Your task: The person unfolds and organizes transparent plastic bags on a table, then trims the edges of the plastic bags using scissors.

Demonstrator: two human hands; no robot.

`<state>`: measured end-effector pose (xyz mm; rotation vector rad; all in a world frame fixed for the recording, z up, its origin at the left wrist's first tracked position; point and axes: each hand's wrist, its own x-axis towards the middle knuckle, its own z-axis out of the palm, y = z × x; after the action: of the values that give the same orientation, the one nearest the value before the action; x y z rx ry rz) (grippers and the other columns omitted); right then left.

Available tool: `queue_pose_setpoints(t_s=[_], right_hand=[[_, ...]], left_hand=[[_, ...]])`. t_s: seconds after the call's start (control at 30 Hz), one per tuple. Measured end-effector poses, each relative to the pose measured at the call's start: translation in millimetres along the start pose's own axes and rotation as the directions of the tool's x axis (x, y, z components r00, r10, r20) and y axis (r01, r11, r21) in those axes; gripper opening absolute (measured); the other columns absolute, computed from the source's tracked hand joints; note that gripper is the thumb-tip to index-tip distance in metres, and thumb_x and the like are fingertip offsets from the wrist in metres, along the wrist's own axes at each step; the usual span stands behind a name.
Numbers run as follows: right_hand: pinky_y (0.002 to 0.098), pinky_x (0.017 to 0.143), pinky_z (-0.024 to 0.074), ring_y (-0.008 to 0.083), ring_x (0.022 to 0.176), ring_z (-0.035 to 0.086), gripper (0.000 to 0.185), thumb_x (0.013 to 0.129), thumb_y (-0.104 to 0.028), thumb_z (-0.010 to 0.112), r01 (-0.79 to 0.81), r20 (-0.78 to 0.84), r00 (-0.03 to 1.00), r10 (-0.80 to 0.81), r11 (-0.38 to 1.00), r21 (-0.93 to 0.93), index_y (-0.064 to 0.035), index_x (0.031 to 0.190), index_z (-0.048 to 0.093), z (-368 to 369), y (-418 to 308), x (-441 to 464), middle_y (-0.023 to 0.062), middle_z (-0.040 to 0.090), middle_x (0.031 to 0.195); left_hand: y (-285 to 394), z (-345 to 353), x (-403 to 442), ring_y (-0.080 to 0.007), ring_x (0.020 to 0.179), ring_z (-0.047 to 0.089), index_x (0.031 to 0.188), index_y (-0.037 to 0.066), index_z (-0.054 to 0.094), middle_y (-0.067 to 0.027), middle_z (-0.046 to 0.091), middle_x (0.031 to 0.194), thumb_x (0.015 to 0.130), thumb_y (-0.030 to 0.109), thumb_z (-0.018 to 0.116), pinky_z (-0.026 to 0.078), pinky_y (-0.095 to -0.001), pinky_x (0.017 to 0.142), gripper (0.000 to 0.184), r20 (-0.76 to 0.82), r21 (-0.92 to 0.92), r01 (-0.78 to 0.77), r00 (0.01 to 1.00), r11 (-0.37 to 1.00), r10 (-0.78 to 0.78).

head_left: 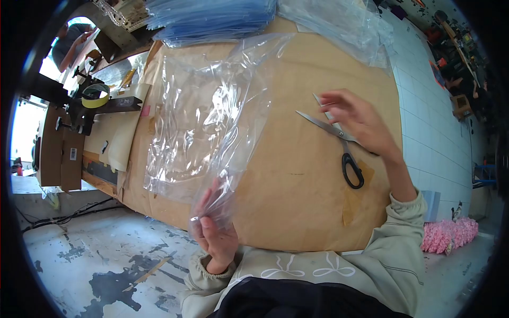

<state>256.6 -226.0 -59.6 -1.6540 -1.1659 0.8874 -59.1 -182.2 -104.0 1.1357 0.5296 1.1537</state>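
A clear plastic bag lies crinkled and shiny over the left part of the paper-covered table. My left hand grips its near corner at the table's front edge, thumb on top and fingers seen through the film. Open black-handled scissors rest on the brown paper to the right, blades pointing away and to the left. Just over the blades is my right hand, slightly blurred, with loosely bent fingers apart and nothing held in them. It partly hides one blade and the second handle.
A thick stack of bluish plastic bags sits at the far edge, with more clear film beside it. On the left stands a black clamp-like fixture with a yellow tape roll. A cardboard box and another person are farther left.
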Motion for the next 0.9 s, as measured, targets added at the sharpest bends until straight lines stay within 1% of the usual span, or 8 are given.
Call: queue_pose_setpoints(t_s=[0.07,0.1,0.17,0.2,0.37,0.47,0.7,0.9], right_hand=[[0.0301,0.085,0.0468,0.0166,0.104,0.055,0.038,0.095,-0.023,0.049,-0.123,0.15,0.986,0.074,0.929,0.35,0.0018,0.123,0.046,31,-12,18,0.0107,0.056,0.111],[0.0303,0.085,0.0475,0.0171,0.104,0.055,0.039,0.095,-0.026,0.049,-0.214,0.211,0.97,0.124,0.845,0.49,0.0011,0.124,0.045,42,-15,26,0.0112,0.055,0.113],[0.0304,0.084,0.048,0.0167,0.102,0.056,0.038,0.094,-0.027,0.051,-0.212,0.23,0.97,0.084,0.757,0.618,-0.0005,0.122,0.047,60,-21,43,0.0104,0.057,0.111],[0.0304,0.084,0.0483,0.0165,0.1,0.057,0.038,0.094,-0.028,0.052,-0.214,0.239,0.969,0.065,0.706,0.675,-0.0013,0.12,0.048,64,-22,50,0.01,0.058,0.11],[0.0289,0.08,0.0491,0.0128,0.085,0.058,0.019,0.092,-0.024,0.055,-0.158,0.225,0.974,-0.03,0.622,0.767,-0.0064,0.099,0.057,66,-15,65,0.0042,0.061,0.09],[0.0259,0.07,0.0498,0.0107,0.075,0.058,0.012,0.091,-0.021,0.057,-0.11,0.158,0.987,-0.027,0.601,0.792,-0.0089,0.088,0.057,60,-21,61,0.0007,0.058,0.079],[0.0211,0.047,0.0442,0.0076,0.057,0.053,0.012,0.087,-0.017,0.061,0.022,-0.082,0.995,0.063,0.649,0.761,-0.0077,0.081,0.056,37,-46,50,-0.003,0.048,0.063],[0.02,0.043,0.0416,0.0033,0.052,0.048,0.017,0.087,-0.014,0.061,0.087,-0.14,0.99,0.022,0.684,0.724,-0.0107,0.073,0.051,20,-48,50,-0.0061,0.042,0.059]], left_hand=[[10,0,2,-0.0442,0.128,0.032,0.137,0.003,0.027,-0.0214,0.034,0.139,0.099,0.033,0.03,0.031,-0.0611,0.102,0.049,-0.016,-0.088,0.062,0.998,0.994,-0.064],[12,1,3,-0.0445,0.127,0.034,0.136,0.0,0.028,-0.0225,0.035,0.138,0.099,0.032,0.03,0.033,-0.0598,0.102,0.049,-0.042,-0.164,0.059,0.997,0.985,-0.066],[15,4,4,-0.045,0.124,0.037,0.134,-0.005,0.029,-0.0247,0.037,0.135,0.099,0.029,0.029,0.036,-0.0572,0.1,0.048,-0.093,-0.313,0.051,0.992,0.948,-0.084],[17,4,5,-0.0449,0.125,0.036,0.134,-0.004,0.029,-0.0242,0.037,0.136,0.099,0.029,0.029,0.036,-0.0575,0.101,0.048,-0.101,-0.301,0.069,0.989,0.951,-0.103],[22,4,8,-0.0437,0.127,0.034,0.136,-0.003,0.026,-0.0237,0.036,0.136,0.099,0.03,0.029,0.035,-0.0582,0.101,0.049,-0.103,-0.279,0.109,0.984,0.954,-0.143],[22,2,10,-0.0402,0.129,0.032,0.139,0.006,0.026,-0.02,0.031,0.141,0.099,0.035,0.03,0.033,-0.0598,0.101,0.05,-0.056,-0.164,0.167,0.982,0.972,-0.178],[15,-1,13,-0.0428,0.125,0.037,0.14,0.0,0.024,-0.0253,0.038,0.135,0.099,0.034,0.03,0.036,-0.0567,0.1,0.053,-0.03,-0.124,0.162,0.986,0.979,-0.167],[18,-1,25,-0.0452,0.119,0.043,0.137,-0.006,0.023,-0.0319,0.042,0.128,0.099,0.031,0.031,0.037,-0.0534,0.1,0.054,0.09,0.005,0.05,0.995,0.999,-0.05]])
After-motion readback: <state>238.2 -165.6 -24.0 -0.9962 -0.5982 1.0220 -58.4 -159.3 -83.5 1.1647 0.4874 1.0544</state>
